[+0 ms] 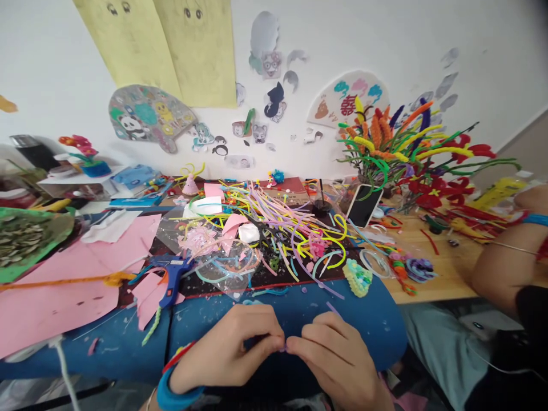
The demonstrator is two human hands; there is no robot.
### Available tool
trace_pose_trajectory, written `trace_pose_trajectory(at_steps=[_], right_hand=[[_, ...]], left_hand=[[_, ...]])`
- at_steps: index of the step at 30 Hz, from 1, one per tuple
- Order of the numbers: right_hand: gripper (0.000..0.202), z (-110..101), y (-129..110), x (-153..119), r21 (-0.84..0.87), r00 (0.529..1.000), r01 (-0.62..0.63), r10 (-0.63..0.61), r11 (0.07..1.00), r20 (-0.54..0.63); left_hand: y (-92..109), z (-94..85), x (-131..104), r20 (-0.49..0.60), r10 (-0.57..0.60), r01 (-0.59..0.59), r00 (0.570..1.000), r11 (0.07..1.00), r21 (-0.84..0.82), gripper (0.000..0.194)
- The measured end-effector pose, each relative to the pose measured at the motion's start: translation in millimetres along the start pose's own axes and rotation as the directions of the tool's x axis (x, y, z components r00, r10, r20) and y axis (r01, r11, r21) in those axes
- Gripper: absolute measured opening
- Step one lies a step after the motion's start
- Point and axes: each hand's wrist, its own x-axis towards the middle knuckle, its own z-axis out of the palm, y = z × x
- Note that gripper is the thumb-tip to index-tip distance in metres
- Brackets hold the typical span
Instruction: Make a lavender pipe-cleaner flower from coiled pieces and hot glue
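Observation:
Fingertip to fingertip, my left hand (237,342) and my right hand (338,357) meet just over the front edge of the blue table (363,314). Each pinches a thin purple pipe cleaner (334,309); most of it is covered by my fingers, and one end sticks out behind my right hand. Beyond my hands lies a loose heap of pipe cleaners (274,211) in yellow, pink, purple and black. A small yellow-green fuzzy piece (358,277) rests to the right, near the table's edge.
To the left, a blue glue gun (173,282) lies by pink sheets (77,285). A phone (365,205) stands upright before a bunch of pipe-cleaner flowers (385,137). At the right, another person's arm (500,257) rests by the wooden table (449,279).

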Motion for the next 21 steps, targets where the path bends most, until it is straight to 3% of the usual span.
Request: trace_pose_trajectory(at_steps=[2,4,8,13,17,21], right_hand=[[0.023,1.8,-0.3,2.2,0.087,1.000,0.001,-0.002,0.996,0.010],[0.019,5.7,-2.6,2.3,0.118,0.998,-0.055,0.057,0.992,-0.016],[0.012,13.1,-9.6,-1.5,0.066,0.959,-0.228,0.236,0.971,-0.158],[0.011,16.8,-13.0,-6.1,0.030,0.958,-0.226,0.228,0.974,-0.173],[0.012,15.9,-8.6,-7.8,0.055,0.983,-0.149,0.154,0.987,-0.098],[0.017,14.5,-2.1,-5.4,0.144,0.995,-0.091,0.096,0.985,-0.033]], left_hand=[[-3.2,-8.7,3.0,0.153,0.069,-0.060,0.986,0.996,-0.062,0.026],[-8.9,-9.1,4.6,0.178,0.081,-0.054,0.981,0.987,-0.154,0.032],[-19.7,11.6,-0.2,-0.101,-0.038,0.013,0.994,0.970,-0.243,0.044],[-16.8,30.8,-9.5,-0.231,-0.073,0.035,0.970,0.986,-0.164,0.030],[-14.3,25.3,-8.6,-0.153,-0.101,0.071,0.983,0.980,-0.188,0.034],[-20.4,23.0,-5.1,0.051,-0.134,0.143,0.990,0.923,-0.358,0.041]])
